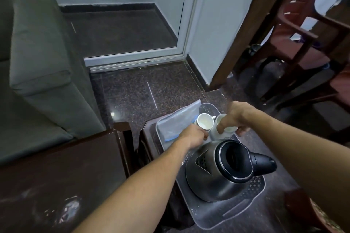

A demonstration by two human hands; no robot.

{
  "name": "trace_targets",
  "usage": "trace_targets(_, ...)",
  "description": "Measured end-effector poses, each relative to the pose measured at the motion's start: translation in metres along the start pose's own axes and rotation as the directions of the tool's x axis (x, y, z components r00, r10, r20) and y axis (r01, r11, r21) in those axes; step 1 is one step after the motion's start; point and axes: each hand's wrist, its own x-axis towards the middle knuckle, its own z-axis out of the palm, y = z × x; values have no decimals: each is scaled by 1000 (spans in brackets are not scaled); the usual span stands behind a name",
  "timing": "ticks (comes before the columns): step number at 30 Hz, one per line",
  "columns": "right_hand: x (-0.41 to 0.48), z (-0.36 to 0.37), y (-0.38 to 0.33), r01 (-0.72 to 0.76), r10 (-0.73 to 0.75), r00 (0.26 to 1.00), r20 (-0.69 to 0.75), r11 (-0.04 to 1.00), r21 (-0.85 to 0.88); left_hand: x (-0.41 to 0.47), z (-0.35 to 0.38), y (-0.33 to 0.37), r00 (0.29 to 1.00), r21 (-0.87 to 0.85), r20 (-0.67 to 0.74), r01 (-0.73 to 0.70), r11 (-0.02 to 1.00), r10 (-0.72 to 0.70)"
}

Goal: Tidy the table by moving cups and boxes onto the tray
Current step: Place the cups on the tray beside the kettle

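A grey plastic tray (pixel 244 206) lies on a small dark table. Two white cups stand at the tray's far end. My left hand (pixel 193 136) grips the base of the left cup (pixel 205 121), whose open mouth tilts toward me. My right hand (pixel 233 117) is closed over the right cup (pixel 219 131) from above, hiding most of its rim. A clear plastic pouch with a blue edge (pixel 178 121) lies on the tray's far left corner, beside the left cup. No boxes are visible.
A steel electric kettle (pixel 217 172) with an open black top and handle fills the tray's near half, just below my hands. A dark wooden table (pixel 56 176) sits to the left, a grey sofa (pixel 37 53) behind it, brown chairs (pixel 303 34) at the right.
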Motion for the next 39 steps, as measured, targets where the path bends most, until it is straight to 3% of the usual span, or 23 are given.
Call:
trace_targets(13, 34, 35, 4, 19, -23, 996, 91, 999, 44, 25, 17, -4, 998, -1, 39, -43, 999, 43)
trace_targets(26, 48, 56, -11, 11, -9, 997, 77, 1000, -28, 23, 8, -11, 998, 117, 6, -66, 991, 66)
trace_targets(33, 45, 57, -16, -23, 32, 996, 84, 995, -95, 12, 0, -13, 998, 111, 19, -69, 991, 67)
trace_targets(39, 33, 34, -28, -19, 30, 998, 63, 985, -172, -11, -27, -19, 994, 112, -51, -86, 990, 93)
